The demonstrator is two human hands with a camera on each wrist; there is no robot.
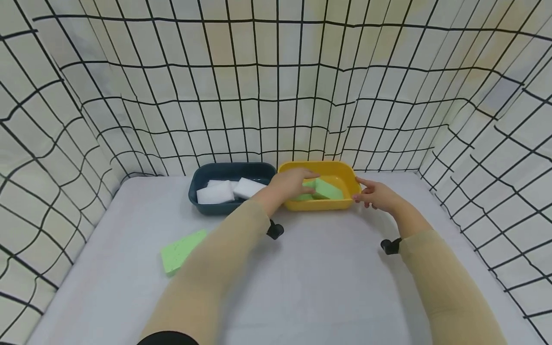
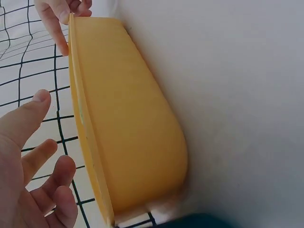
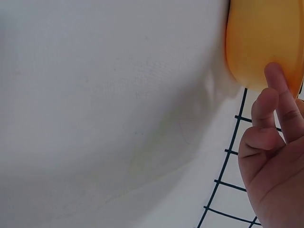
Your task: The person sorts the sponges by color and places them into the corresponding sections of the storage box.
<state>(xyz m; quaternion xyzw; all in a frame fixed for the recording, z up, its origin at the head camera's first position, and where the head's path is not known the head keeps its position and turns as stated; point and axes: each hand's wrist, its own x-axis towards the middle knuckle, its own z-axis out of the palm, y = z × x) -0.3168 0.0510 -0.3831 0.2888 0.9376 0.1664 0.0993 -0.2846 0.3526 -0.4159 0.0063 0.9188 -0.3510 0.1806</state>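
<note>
My left hand (image 1: 291, 184) is over the left part of a yellow plastic bin (image 1: 319, 205), above green sponge blocks (image 1: 328, 190) inside it. In the left wrist view its thumb and fingers are spread apart beside the bin's rim, with nothing between them. At the bin's right end, my right hand (image 1: 377, 195) holds the rim by thumb and fingers; the right wrist view shows one finger against the outer wall. Left of the yellow bin stands a dark blue bin (image 1: 215, 209) with white sponge blocks (image 1: 215, 192). My left forearm partly covers another green sponge (image 1: 181, 251) on the table.
A white-covered table (image 1: 327, 287) lies under everything. Black wire grid panels (image 1: 276, 81) with white sheeting behind enclose the back and both sides. Both bins stand side by side near the back panel.
</note>
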